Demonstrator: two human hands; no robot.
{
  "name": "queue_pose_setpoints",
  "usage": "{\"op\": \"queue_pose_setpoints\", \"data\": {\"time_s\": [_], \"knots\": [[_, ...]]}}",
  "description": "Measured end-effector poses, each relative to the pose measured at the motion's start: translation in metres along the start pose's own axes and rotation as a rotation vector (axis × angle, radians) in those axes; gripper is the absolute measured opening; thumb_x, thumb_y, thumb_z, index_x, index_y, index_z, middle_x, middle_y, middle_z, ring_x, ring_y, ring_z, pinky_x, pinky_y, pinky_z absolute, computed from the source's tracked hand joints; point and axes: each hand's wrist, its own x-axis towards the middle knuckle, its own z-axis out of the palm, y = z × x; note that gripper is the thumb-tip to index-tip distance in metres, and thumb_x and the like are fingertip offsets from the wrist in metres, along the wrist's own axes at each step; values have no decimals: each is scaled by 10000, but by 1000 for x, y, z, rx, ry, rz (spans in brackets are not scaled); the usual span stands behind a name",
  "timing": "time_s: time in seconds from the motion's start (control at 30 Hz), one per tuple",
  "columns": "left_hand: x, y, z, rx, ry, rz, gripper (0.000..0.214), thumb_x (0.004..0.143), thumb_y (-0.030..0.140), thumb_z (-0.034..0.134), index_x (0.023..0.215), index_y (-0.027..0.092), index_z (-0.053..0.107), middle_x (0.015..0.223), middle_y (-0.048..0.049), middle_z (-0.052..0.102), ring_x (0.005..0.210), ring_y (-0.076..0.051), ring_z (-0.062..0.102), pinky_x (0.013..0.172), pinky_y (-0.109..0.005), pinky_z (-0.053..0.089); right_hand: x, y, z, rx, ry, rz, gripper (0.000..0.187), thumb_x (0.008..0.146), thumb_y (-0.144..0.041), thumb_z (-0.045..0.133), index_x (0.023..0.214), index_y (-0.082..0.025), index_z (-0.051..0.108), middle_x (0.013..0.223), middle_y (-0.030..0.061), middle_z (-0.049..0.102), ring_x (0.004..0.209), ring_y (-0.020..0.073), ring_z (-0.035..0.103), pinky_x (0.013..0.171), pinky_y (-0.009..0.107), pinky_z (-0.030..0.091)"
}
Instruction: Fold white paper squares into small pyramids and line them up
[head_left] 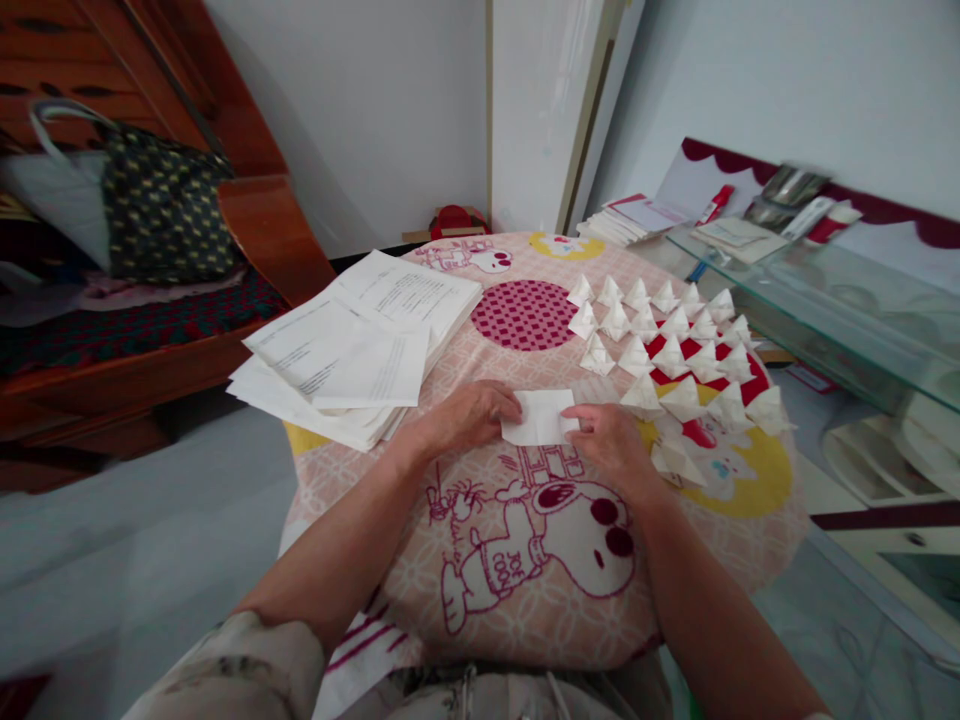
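Both hands pinch a small paper (541, 417) flat on the tabletop (525, 560). The left hand (471, 413) grips its left edge, the right hand (611, 443) its right. Folded paper shapes (675, 350) lie just beside the right hand.

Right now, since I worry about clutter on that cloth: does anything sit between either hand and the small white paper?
Nothing visible does. The left hand and right hand both touch the small white paper at its edges. The folded paper pieces lie beyond, to the right.

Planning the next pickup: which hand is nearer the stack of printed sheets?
Left. The left hand sits right of the stack of printed sheets, holding the small white paper; the right hand holds its other edge, by the folded pieces.
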Motion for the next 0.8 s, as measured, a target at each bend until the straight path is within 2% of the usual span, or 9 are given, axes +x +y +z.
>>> {"op": "queue_pose_setpoints", "data": {"time_s": [0.1,0.23,0.33,0.4,0.6,0.7,0.8], "knots": [[1,1,1,-22,-45,24,347,756,14,595,957,232,773,1001,-47,746,954,-191,676,865,-310,511,-5,-6,-5,-280,37,-54,234,731,-224,761,963,-218,785,671,56,677,680,228,613,624,327,397],[1,3,2,18,-93,21,384,795,40,594,1073,247,760,1045,-48,721,966,-183,663,865,-296,501,-13,-21,-10,-456,6,-219,252,804,-146,682,1047,-197,724,886,94,694,812,236,602,703,344,424],[1,5,0,53,-113,2,399,803,46,588,1097,261,751,1054,-39,708,988,-180,647,894,-302,489,-15,-28,-10,-377,-97,-421,261,845,-56,558,1004,-186,719,962,84,666,907,216,577,788,330,449],[1,5,-1,39,-130,-3,380,806,53,589,1073,268,755,1060,-31,706,991,-176,644,898,-299,486,-15,-28,-7,-303,-161,-507,285,869,-42,502,959,-182,733,963,81,653,925,209,566,816,325,460],[0,-5,-5,-196,-113,-46,188,869,176,606,970,203,762,1081,-53,716,976,-166,653,881,-287,491,-15,-14,-1,-199,-206,-573,314,866,-47,485,837,-183,767,969,106,656,936,225,583,841,346,487],[1,-8,-4,-293,-64,-121,179,901,239,586,933,178,750,945,-43,721,851,-137,638,779,-257,488,-17,-10,-1,-160,-197,-600,314,864,-45,495,810,-194,766,919,90,652,884,209,579,811,332,487],[7,-9,0,-285,-32,-198,188,897,261,578,867,162,735,792,-16,687,723,-116,588,680,-240,455,-18,-9,-2,-135,-196,-614,311,867,-39,497,804,-189,761,927,85,646,869,196,571,790,314,481]]}}
